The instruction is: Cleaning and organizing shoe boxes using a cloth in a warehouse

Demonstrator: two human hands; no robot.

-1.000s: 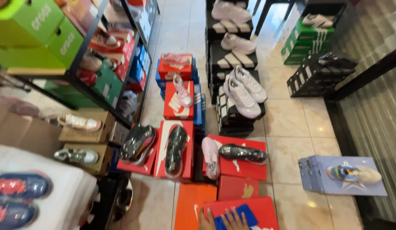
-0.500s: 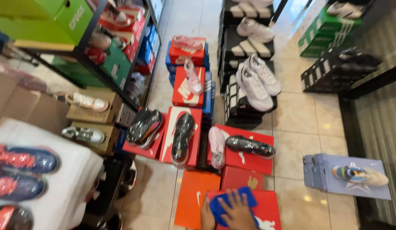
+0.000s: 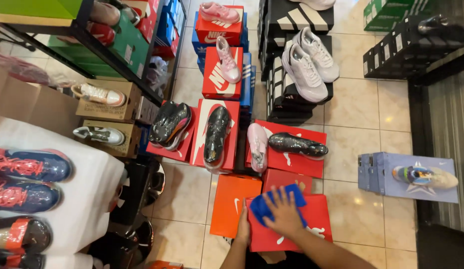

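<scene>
On red box [image 3: 311,219]: right hand [image 3: 284,211] pressing blue cloth [image 3: 277,203]; left hand [image 3: 243,226] at edge.

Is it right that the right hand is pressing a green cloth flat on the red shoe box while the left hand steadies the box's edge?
Not quite: the cloth is blue, as the head view shows. The right hand presses it on the red shoe box, left hand at its edge.

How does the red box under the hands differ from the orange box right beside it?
The red box has the right hand pressing a blue cloth on its lid, with the left hand gripping its edge; the orange box is untouched and bare. The red box sits higher and overlaps the orange box's edge. Both are closed shoe boxes with no shoe on top.
</scene>
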